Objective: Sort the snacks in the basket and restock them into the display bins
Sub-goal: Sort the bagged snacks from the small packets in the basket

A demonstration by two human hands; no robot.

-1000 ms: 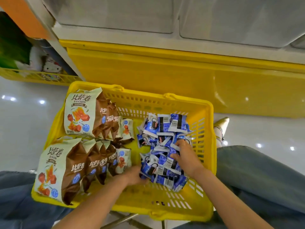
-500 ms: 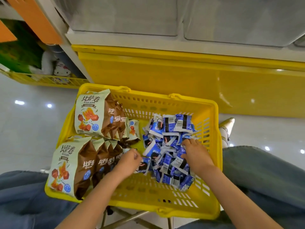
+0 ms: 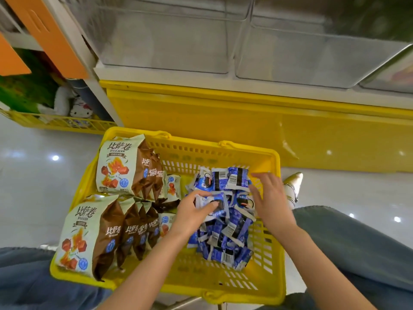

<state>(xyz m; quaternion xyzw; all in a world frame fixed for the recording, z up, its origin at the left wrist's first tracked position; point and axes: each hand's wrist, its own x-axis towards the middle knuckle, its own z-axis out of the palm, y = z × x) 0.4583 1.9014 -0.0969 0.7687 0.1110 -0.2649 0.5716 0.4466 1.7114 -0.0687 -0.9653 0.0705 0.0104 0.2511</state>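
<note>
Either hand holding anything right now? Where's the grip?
Left hand pinches a blue snack packet by its left edge. Right hand is open over the pile, holding nothing.

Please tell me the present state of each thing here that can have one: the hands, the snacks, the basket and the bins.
Left hand: pinches one packet on top of the heap.
Right hand: open, fingers spread at the heap's right side.
Blue packets: sealed, in a loose heap.
Brown bags: sealed, standing in two rows.
Basket: partly full, handles folded down.
Bins: look empty.
</note>
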